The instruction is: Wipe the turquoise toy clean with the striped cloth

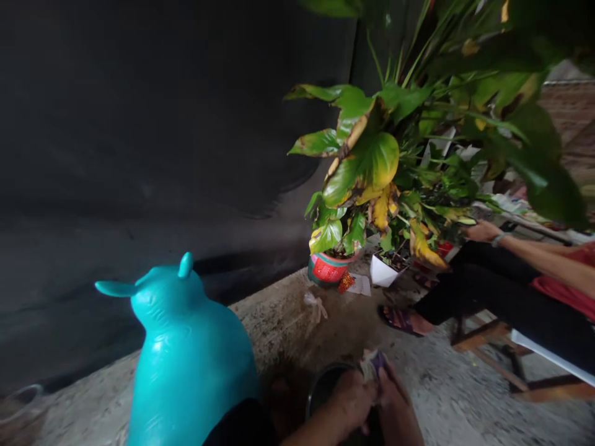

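Observation:
Low in the view, my left hand [349,395] and my right hand [394,396] are close together, fingers closed. Between them is a small crumpled pale and purple piece [372,364], like paper or cloth; blur hides its exact kind. Both hands grip it, as far as I can see. Under my left wrist shows the rim of a dark round bucket [312,391]; its contents are hidden. To the left stands a shiny turquoise inflatable animal toy [198,356] with two ears, close to my left arm.
Ahead stand a leafy plant in a red and green pot [328,269] and a white pot [385,271]. A scrap of plastic [316,305] lies on the concrete floor. At right, a person in black trousers [493,279] sits on a wooden stool [488,337]. A dark wall [153,142] rises at left.

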### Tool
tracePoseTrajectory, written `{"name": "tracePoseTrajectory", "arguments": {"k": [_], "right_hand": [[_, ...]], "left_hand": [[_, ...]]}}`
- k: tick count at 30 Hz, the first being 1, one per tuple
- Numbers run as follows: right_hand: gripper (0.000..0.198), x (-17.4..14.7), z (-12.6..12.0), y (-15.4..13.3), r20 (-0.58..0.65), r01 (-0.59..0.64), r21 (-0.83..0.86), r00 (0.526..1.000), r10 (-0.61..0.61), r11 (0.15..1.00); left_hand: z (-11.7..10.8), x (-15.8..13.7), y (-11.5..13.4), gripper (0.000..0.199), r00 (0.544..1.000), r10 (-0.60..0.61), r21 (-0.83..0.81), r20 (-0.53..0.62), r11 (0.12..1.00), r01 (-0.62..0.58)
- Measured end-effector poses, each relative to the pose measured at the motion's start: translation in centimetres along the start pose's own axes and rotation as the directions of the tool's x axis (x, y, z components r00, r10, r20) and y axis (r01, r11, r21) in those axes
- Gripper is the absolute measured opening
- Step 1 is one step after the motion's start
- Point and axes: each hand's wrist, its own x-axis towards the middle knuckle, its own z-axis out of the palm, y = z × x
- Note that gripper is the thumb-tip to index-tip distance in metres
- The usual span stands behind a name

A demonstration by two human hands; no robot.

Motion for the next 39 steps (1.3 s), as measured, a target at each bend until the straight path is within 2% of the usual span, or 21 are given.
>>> {"name": "tracePoseTrajectory", "arguments": {"k": [5, 7, 8, 10, 13, 15, 17, 20, 22, 25, 27, 29, 31, 32, 33, 34, 36, 39], "right_hand": [[0.049, 3.3, 1.0, -4.8, -0.004, -0.019, 0.261, 1.0, 0.021, 0.965], [0.05, 4.6, 1.9, -7.5, -0.028, -0.037, 0.321, 0.998, 0.048, 0.946], [0.051, 5.0, 2.5, -8.9, -0.032, -0.049, 0.329, 0.997, 0.063, 0.943], [0.054, 5.4, 4.3, -11.7, -0.009, -0.063, 0.307, 0.998, 0.069, 0.95], [0.059, 4.7, 8.0, -15.2, 0.137, -0.077, 0.265, 0.99, 0.042, 0.961], [0.06, 3.6, 10.8, -17.0, 0.288, -0.107, 0.274, 0.957, 0.025, 0.956], [0.058, 2.3, 13.5, -18.3, 0.43, -0.153, 0.317, 0.903, 0.003, 0.936], [0.054, 0.7, 16.9, -19.2, 0.581, -0.241, 0.368, 0.814, -0.02, 0.898], [0.051, 0.0, 18.7, -19.0, 0.664, -0.242, 0.292, 0.748, -0.014, 0.925], [0.048, -1.0, 20.6, -17.6, 0.749, -0.151, 0.088, 0.661, 0.035, 0.985], [0.049, -1.7, 21.2, -16.5, 0.796, -0.077, 0.032, 0.605, 0.021, 0.996], [0.047, -2.6, 21.2, -15.6, 0.868, 0.046, 0.057, 0.491, -0.072, 0.997], [0.039, -3.4, 21.0, -15.1, 0.917, 0.252, 0.097, 0.354, -0.185, 0.963], [0.036, -3.8, 20.8, -15.0, 0.927, 0.363, 0.099, 0.304, -0.218, 0.927], [0.035, -4.1, 20.7, -14.9, 0.932, 0.466, 0.088, 0.275, -0.238, 0.881], [0.036, -4.5, 20.6, -15.0, 0.93, 0.552, 0.063, 0.27, -0.249, 0.832], [0.04, -5.1, 20.6, -15.0, 0.918, 0.659, -0.004, 0.301, -0.259, 0.752], [0.044, -6.2, 21.2, -14.4, 0.859, 0.738, -0.088, 0.396, -0.324, 0.67]], "left_hand": [[-3.6, -1.6, 3.0, 0.06, 0.988, 0.081, -0.026, -0.132, 0.996, -0.085], [-5.6, -3.0, 3.8, 0.066, 0.97, 0.151, -0.064, -0.191, 0.984, -0.166], [-6.7, -3.8, 4.1, 0.064, 0.949, 0.202, -0.082, -0.242, 0.97, -0.227], [-8.9, -5.9, 4.4, 0.055, 0.879, 0.315, -0.106, -0.358, 0.922, -0.373], [-12.0, -9.3, 4.2, 0.053, 0.78, 0.452, -0.127, -0.433, 0.826, -0.549], [-13.8, -11.6, 3.9, 0.053, 0.734, 0.506, -0.149, -0.453, 0.769, -0.622], [-15.6, -13.9, 3.4, 0.05, 0.702, 0.516, -0.137, -0.491, 0.75, -0.648], [-18.3, -17.4, 1.8, 0.045, 0.705, 0.452, -0.07, -0.547, 0.814, -0.577], [-19.8, -19.5, 0.1, 0.046, 0.722, 0.365, -0.039, -0.588, 0.878, -0.477], [-21.6, -22.0, -3.2, 0.05, 0.708, 0.22, -0.049, -0.671, 0.94, -0.338], [-22.4, -23.3, -5.3, 0.052, 0.685, 0.143, -0.087, -0.715, 0.953, -0.29], [-23.1, -24.4, -7.0, 0.053, 0.683, 0.098, -0.114, -0.724, 0.959, -0.259], [-23.5, -25.4, -8.0, 0.051, 0.69, 0.082, -0.115, -0.719, 0.965, -0.234], [-23.7, -25.8, -8.2, 0.051, 0.693, 0.079, -0.111, -0.717, 0.968, -0.225], [-23.8, -26.1, -8.3, 0.052, 0.693, 0.077, -0.109, -0.716, 0.97, -0.219], [-23.9, -26.3, -8.3, 0.052, 0.692, 0.071, -0.113, -0.718, 0.97, -0.216], [-23.9, -26.4, -8.1, 0.053, 0.686, 0.056, -0.13, -0.725, 0.968, -0.217], [-23.4, -26.0, -7.5, 0.055, 0.683, 0.042, -0.176, -0.73, 0.953, -0.246]]}}
